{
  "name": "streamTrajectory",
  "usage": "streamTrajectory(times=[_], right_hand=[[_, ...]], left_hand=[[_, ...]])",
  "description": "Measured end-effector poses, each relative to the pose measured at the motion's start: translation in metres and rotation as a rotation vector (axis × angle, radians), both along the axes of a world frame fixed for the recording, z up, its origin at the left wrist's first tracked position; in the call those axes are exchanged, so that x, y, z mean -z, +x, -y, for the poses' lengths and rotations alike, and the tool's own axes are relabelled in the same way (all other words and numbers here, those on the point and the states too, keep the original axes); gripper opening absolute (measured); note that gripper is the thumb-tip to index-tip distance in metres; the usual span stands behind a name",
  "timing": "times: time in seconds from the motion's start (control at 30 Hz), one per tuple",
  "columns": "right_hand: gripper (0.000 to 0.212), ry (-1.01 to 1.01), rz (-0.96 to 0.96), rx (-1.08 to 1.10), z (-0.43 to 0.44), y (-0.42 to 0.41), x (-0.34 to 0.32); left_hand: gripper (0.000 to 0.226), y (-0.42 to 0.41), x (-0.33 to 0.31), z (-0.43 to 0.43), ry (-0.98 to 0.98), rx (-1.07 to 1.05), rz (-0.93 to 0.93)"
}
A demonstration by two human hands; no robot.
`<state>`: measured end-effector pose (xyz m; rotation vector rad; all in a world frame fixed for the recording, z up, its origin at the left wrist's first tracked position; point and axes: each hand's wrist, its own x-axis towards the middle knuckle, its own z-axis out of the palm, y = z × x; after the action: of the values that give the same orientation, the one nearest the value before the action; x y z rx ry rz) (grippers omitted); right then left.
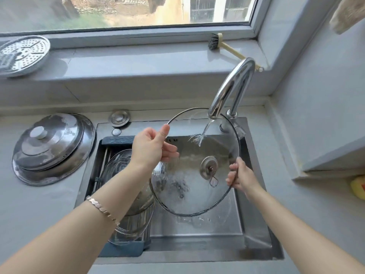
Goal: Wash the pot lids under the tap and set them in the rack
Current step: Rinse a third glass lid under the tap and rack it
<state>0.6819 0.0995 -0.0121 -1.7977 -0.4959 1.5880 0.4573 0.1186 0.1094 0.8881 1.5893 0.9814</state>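
Forearms cut off; rack (pixel 126 252) hidden behind glass lid (pixel 193 196).

No text, label, brand or number can be read on anything here.

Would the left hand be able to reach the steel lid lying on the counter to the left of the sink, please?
Probably yes, once it lets go: the left hand is gripping the glass lid by its rim, and the steel lid lies uncovered on that side.
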Motion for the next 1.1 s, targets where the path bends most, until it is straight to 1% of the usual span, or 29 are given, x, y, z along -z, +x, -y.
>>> streamTrajectory(times=[0.07, 0.1, 0.17, 0.23, 0.3, 0.33, 0.4, 0.5, 0.57, 0.63, 0.77, 0.8, 0.9, 0.93, 1.0, 1.07, 1.1], right_hand=[[0.034, -0.129, 0.011, -0.183, -0.002, -0.003, 0.010], [0.031, -0.159, 0.069, -0.287, -0.004, -0.003, 0.014], [0.022, -0.090, 0.269, -0.420, -0.012, 0.000, 0.021], [0.031, 0.033, 0.502, -0.408, -0.023, 0.004, 0.013], [0.032, 0.125, 0.609, -0.363, -0.034, 0.006, -0.004], [0.027, 0.161, 0.633, -0.354, -0.041, 0.008, -0.009], [0.016, 0.172, 0.653, -0.335, -0.054, 0.010, -0.014], [0.010, 0.131, 0.540, -0.248, -0.067, 0.010, -0.011], [0.017, 0.127, 0.468, -0.183, -0.071, 0.009, -0.006], [0.021, 0.120, 0.435, -0.130, -0.074, 0.006, -0.005], [0.012, 0.102, 0.446, -0.117, -0.080, -0.007, -0.009], [0.014, 0.102, 0.455, -0.136, -0.082, -0.009, -0.009], [0.039, 0.108, 0.466, -0.239, -0.083, -0.009, -0.013], [0.043, 0.108, 0.479, -0.289, -0.081, -0.006, -0.017], [0.043, 0.108, 0.504, -0.412, -0.074, 0.000, -0.025], [0.037, 0.125, 0.609, -0.617, -0.059, 0.002, -0.036], [0.039, 0.139, 0.639, -0.726, -0.049, 0.000, -0.041]], left_hand=[[0.032, 0.003, -0.005, 0.000, -0.002, -0.010, -0.028], [0.033, 0.007, -0.006, 0.000, -0.006, -0.007, -0.047], [0.035, 0.016, -0.006, 0.000, -0.018, 0.039, -0.100], [0.036, 0.029, -0.002, -0.001, -0.030, 0.139, -0.184], [0.036, 0.041, 0.006, 0.000, -0.020, 0.251, -0.317], [0.035, 0.047, 0.009, 0.000, -0.017, 0.296, -0.379], [0.034, 0.056, 0.012, -0.001, -0.010, 0.353, -0.455], [0.033, 0.067, 0.011, -0.005, 0.011, 0.433, -0.511], [0.034, 0.070, 0.007, -0.009, 0.040, 0.484, -0.547], [0.035, 0.071, 0.003, -0.010, 0.077, 0.521, -0.554], [0.037, 0.064, 0.003, -0.006, 0.124, 0.498, -0.505], [0.037, 0.062, 0.004, -0.005, 0.126, 0.474, -0.493], [0.037, 0.055, 0.006, 0.000, 0.126, 0.403, -0.462], [0.037, 0.053, 0.006, 0.002, 0.118, 0.378, -0.444], [0.036, 0.048, 0.005, 0.005, 0.095, 0.333, -0.400], [0.035, 0.044, 0.005, 0.010, 0.073, 0.303, -0.362], [0.034, 0.042, 0.005, 0.012, 0.066, 0.293, -0.353]])
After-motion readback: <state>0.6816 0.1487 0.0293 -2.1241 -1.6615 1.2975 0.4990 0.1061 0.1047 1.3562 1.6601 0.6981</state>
